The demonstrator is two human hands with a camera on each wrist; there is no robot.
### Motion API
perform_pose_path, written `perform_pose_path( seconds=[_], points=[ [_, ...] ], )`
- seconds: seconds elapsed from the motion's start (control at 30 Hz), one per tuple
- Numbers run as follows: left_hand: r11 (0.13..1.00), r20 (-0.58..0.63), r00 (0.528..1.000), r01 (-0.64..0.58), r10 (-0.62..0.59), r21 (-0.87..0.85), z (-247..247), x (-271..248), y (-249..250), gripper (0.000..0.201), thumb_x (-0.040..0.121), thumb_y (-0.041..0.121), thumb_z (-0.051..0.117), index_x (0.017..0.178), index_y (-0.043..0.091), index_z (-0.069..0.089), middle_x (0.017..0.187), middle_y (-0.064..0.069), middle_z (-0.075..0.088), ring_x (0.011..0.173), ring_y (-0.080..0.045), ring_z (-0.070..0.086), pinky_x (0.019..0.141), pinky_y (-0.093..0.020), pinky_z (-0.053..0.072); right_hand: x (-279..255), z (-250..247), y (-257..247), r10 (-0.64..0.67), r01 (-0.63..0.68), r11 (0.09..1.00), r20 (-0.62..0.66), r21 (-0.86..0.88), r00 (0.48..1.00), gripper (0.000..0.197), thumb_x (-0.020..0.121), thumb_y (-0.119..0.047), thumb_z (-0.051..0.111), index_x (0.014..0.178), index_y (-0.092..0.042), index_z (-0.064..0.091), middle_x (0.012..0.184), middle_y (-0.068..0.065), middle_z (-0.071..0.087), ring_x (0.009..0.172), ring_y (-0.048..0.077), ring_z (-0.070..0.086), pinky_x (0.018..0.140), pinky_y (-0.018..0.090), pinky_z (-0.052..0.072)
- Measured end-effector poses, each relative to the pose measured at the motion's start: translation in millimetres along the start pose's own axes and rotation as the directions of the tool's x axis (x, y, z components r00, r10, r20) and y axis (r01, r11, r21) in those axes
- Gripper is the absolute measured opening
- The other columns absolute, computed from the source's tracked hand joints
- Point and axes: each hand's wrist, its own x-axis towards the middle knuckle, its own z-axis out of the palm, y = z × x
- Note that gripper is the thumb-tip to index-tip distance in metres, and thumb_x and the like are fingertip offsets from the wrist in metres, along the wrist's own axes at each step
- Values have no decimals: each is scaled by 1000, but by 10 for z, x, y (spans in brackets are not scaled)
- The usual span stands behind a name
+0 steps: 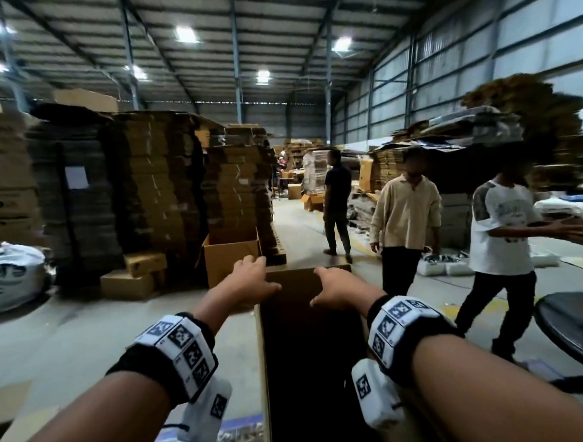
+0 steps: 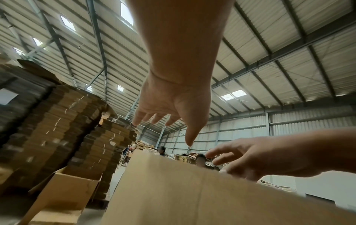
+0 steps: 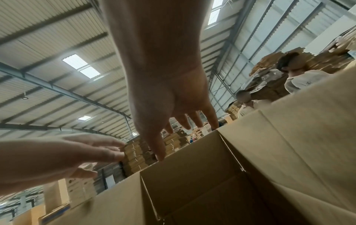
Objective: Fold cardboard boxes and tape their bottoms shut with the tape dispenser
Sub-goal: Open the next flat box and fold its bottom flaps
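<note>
reaching for the far flap

both hands, left (image 1: pixel 252 281) and right (image 1: pixel 335 288), spread loose over the box (image 1: pixel 308 352), pinching nothing, poised to fold it.

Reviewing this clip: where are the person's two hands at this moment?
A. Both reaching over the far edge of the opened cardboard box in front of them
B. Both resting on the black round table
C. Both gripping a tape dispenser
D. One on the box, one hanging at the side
A: the left hand and right hand both extend, fingers spread, to the far edge of the open cardboard box; no tape dispenser is in view.
</note>
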Motion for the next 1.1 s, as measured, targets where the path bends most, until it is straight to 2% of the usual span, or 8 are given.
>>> perform_pose_path(
  seconds=[0.17,0.33,0.53,0.63,0.7,0.9,1.0,1.1],
  points=[
    [909,90,974,225,-207,-349,288,430,-166,99,87,37,70,156,14,2,155,-20,28,137,-37,38,109,-50,41,572,263,84,-48,47,998,-34,-39,998,85,84,-38,74,151,-17,26,154,13,31,144,35,26,115,51,32],
    [862,220,948,305,-231,-405,522,611,-357,86,85,14,65,153,18,13,132,-14,48,110,-25,57,89,-39,57,1004,394,104,-110,109,975,6,-193,994,91,91,-37,65,157,-17,6,164,12,5,152,32,-1,120,57,10],
    [988,39,988,152,-153,28,449,490,-343,88,90,17,65,157,17,8,162,-17,6,146,-38,19,116,-44,27,1135,586,58,-208,124,929,-212,-349,955,36,92,-20,53,128,-19,53,129,9,55,121,28,51,103,44,41],
    [960,140,970,219,-197,-172,409,393,-330,72,94,14,60,153,22,20,144,-19,40,113,-31,57,87,-38,56,1105,782,35,-146,75,951,-221,-301,964,32,96,-18,47,124,-20,61,126,7,59,118,27,52,93,41,43],
    [899,185,961,262,-208,-351,405,302,-293,67,96,8,54,152,25,21,117,-14,54,78,-18,59,55,-28,51,1056,915,42,-134,60,957,-249,-284,959,32,96,-18,44,122,-19,63,125,6,61,118,27,51,93,41,39],
    [838,67,964,258,-258,-481,461,193,-159,60,99,4,46,152,21,24,87,9,37,79,-12,48,65,-31,48,820,1433,211,-95,50,972,-192,-228,977,36,96,-13,37,121,-18,62,124,7,62,119,29,50,97,45,34],
    [813,46,966,239,-253,-530,477,144,-101,59,99,5,47,152,21,26,89,9,41,77,-9,44,73,-33,46,753,1684,284,-92,54,978,-185,-201,978,35,95,-13,35,124,-17,54,127,8,55,121,29,46,94,44,34],
    [748,113,959,274,-260,-605,493,116,-88,68,100,7,45,156,27,13,130,-5,43,85,-12,47,68,-33,46,688,1816,299,-103,69,978,-171,-198,980,43,93,-19,45,135,-14,43,140,12,43,127,32,39,99,46,33]
  ],
)
